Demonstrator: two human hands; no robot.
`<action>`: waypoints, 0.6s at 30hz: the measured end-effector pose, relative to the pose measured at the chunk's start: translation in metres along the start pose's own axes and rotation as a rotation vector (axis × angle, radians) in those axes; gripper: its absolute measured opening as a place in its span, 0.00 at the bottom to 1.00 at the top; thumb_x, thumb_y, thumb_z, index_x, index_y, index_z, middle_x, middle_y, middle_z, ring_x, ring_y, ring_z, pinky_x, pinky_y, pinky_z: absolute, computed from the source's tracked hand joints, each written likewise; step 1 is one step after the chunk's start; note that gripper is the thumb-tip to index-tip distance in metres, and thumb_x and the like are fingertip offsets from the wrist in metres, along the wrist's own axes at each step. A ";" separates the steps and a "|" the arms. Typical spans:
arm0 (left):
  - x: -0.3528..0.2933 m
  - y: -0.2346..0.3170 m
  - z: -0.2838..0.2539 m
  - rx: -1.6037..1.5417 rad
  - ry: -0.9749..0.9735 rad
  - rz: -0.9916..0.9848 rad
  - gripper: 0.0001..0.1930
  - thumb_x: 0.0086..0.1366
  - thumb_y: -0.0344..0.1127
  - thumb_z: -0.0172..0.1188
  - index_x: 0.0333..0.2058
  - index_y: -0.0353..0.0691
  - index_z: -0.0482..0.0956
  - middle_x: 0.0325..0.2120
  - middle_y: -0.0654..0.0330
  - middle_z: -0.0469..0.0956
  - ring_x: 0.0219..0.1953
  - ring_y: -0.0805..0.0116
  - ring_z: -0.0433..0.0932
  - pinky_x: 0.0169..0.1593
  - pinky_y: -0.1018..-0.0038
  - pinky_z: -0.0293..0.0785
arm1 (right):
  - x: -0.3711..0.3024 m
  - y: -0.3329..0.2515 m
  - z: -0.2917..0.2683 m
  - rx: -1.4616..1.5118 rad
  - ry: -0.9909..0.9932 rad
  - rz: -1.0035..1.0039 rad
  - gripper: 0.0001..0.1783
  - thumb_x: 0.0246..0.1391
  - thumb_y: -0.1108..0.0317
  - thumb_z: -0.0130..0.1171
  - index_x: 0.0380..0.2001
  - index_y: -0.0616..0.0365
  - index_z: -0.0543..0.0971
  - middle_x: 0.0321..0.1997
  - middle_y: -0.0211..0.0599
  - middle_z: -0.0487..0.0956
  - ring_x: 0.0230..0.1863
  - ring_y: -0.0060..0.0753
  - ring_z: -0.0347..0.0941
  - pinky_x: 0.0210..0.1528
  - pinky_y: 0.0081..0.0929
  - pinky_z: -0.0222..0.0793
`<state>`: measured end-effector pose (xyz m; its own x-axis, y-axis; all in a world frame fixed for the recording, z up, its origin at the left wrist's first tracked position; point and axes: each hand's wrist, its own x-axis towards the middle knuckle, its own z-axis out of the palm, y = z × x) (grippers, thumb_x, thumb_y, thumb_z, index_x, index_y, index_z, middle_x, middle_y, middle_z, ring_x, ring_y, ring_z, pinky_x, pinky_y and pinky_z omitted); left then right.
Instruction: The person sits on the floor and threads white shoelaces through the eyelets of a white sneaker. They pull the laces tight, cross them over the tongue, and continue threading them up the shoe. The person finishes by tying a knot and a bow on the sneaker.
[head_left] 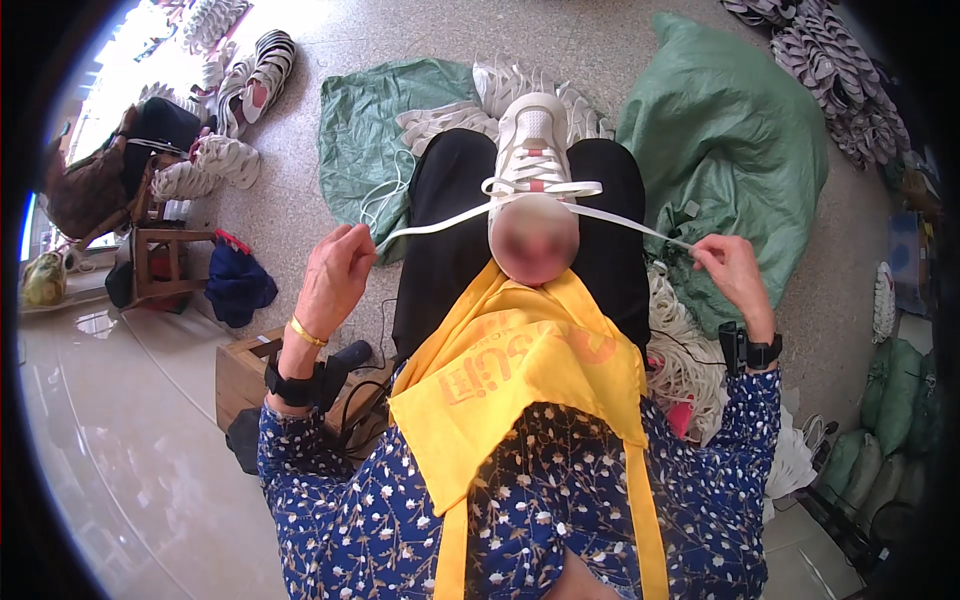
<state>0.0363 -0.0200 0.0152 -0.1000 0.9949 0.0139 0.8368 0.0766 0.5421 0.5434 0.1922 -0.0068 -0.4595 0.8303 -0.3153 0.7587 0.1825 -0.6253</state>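
Grey floor (390,30) lies below a white, red-accented shoe (532,122).

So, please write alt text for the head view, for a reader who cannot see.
A person's left hand and right hand hold a white lace out to both sides of a white shoe between the knees; green sacks lie on the floor.

A yellow apron (520,375) covers a shirt (365,515) (navy, floral).

matt cloth lace (450,223), yellow cloth apron (500,390), crinkled plastic sack (720,150), glossy floor tiles (100,410)
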 end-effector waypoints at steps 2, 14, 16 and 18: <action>0.010 0.006 -0.005 -0.037 -0.064 0.010 0.06 0.59 0.20 0.61 0.30 0.32 0.72 0.24 0.54 0.72 0.23 0.63 0.71 0.30 0.69 0.68 | 0.002 -0.018 -0.002 0.030 -0.149 0.077 0.10 0.62 0.69 0.59 0.35 0.65 0.83 0.23 0.33 0.83 0.21 0.17 0.75 0.23 0.19 0.68; 0.099 0.113 -0.010 -0.865 0.109 0.176 0.07 0.68 0.26 0.63 0.31 0.34 0.74 0.25 0.71 0.74 0.29 0.86 0.72 0.32 0.83 0.69 | 0.043 -0.122 -0.011 1.122 0.117 -0.232 0.13 0.72 0.65 0.53 0.47 0.63 0.80 0.36 0.34 0.83 0.29 0.15 0.77 0.32 0.15 0.76; 0.081 0.103 0.018 -0.852 -0.054 0.008 0.07 0.68 0.27 0.63 0.32 0.35 0.74 0.25 0.70 0.76 0.29 0.85 0.73 0.32 0.83 0.71 | 0.033 -0.118 0.026 1.127 0.021 -0.133 0.14 0.72 0.65 0.53 0.48 0.65 0.79 0.38 0.36 0.83 0.32 0.17 0.79 0.37 0.17 0.78; 0.071 0.085 0.047 -0.888 -0.172 -0.073 0.07 0.68 0.27 0.63 0.32 0.35 0.74 0.26 0.69 0.77 0.29 0.84 0.74 0.33 0.82 0.72 | 0.026 -0.112 0.058 1.047 -0.137 -0.069 0.14 0.72 0.65 0.53 0.49 0.66 0.79 0.38 0.36 0.84 0.33 0.20 0.80 0.38 0.19 0.80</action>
<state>0.1258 0.0598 0.0233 0.0052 0.9911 -0.1329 0.1011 0.1317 0.9861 0.4200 0.1632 0.0137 -0.5843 0.7569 -0.2928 -0.0179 -0.3727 -0.9278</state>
